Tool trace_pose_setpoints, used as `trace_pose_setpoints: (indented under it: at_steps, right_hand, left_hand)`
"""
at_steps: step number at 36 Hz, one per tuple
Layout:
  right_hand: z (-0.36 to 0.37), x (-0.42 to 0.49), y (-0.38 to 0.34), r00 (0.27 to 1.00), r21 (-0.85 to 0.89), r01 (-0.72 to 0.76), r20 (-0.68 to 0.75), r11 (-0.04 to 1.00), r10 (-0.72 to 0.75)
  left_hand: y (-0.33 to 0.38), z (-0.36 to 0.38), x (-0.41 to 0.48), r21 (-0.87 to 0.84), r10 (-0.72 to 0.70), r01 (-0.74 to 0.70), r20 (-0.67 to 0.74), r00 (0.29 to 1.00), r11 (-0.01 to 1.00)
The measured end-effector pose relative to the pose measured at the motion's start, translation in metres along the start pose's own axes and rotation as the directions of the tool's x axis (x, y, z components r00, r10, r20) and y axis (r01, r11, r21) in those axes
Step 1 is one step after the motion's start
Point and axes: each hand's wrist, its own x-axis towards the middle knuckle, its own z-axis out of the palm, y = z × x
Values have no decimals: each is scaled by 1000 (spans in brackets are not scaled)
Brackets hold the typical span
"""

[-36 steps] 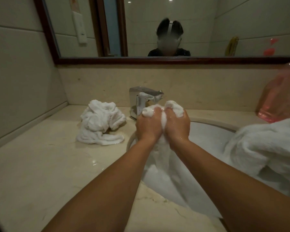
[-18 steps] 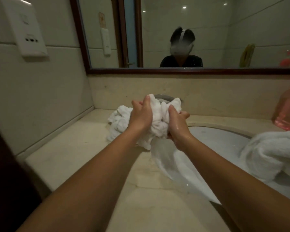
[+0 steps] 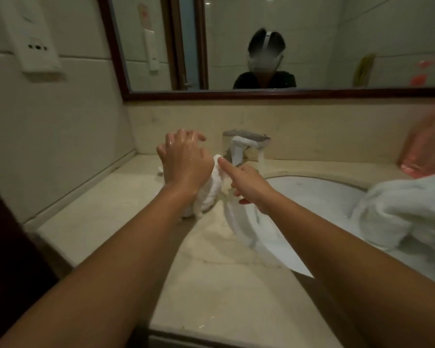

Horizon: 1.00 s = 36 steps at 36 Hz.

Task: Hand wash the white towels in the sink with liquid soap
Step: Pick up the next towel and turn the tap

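1. My left hand (image 3: 183,162) hovers on top of the twisted white towel (image 3: 209,192). Its fingers are apart, slightly bent and wet, and they clamp nothing.
2. My right hand (image 3: 248,188) has the index finger straight, with its tip touching the towel's top fold. The other fingers curl loosely and I see nothing in them.
3. The towel lies bunched on the counter (image 3: 126,222), at about 9 o'clock from the sink (image 3: 312,194) and just outside the rim. My left hand hides part of it.
4. A second towel heap (image 3: 399,212) drapes over the sink edge at 3 o'clock.
5. The tap (image 3: 246,146) is at 11 o'clock of the sink. A blurred pink bottle (image 3: 425,151) stands at 2 o'clock. It may be the soap, but I can't tell.
6. Handling guess: the towel is soft and floppy, and it looks soaked, so it is likely heavy for its size. It is probably slick if soapy, but it is not fragile.
7. Where to grip: I should take the thick twisted middle with a full fist, not a loose corner. A corner would likely unroll and drip, while the bulk should stay together.
8. Risk guess: the counter looks wet, so the towel could slide when pushed.
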Motion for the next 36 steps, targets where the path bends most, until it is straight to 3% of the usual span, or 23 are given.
trace_pose_setpoints:
  at_steps: [3,7,10,12,14,19,23,25,31,36]
  right_hand:
    - [-33,-10,9,999,2,24,-46,1000,-24]
    - [-87,-16,39,969,-67,38,-243,997,-53]
    - [-142,-35,62,886,-120,-6,-462,993,-50]
    - [-180,-48,78,787,-214,-39,-609,976,-102]
    - [-214,-60,91,712,-368,-167,-687,915,-146]
    - [-272,-80,121,686,-536,-473,-722,699,-90]
    - [-290,-85,153,694,-513,-620,-712,593,109]
    - [-289,-86,163,684,-495,-636,-717,592,134]
    - [-290,-89,166,721,-554,-525,-692,647,-7]
    - [-282,-88,154,721,-440,-347,-689,828,-64]
  left_hand:
    - [45,10,1,2,146,-146,39,988,989]
    - [108,50,-14,-274,222,-190,91,971,943]
    - [156,86,-35,-500,171,-15,267,948,866]
    - [188,108,-49,-551,159,82,375,913,830]
    - [220,128,-63,-546,176,158,510,842,823]
    - [290,174,-98,-560,285,263,705,650,785]
    - [322,201,-114,-491,186,547,835,518,678]
    - [329,215,-117,-470,114,624,845,522,624]
    - [330,219,-127,-523,22,721,816,578,454]
    - [319,208,-121,-626,-15,691,737,676,361]
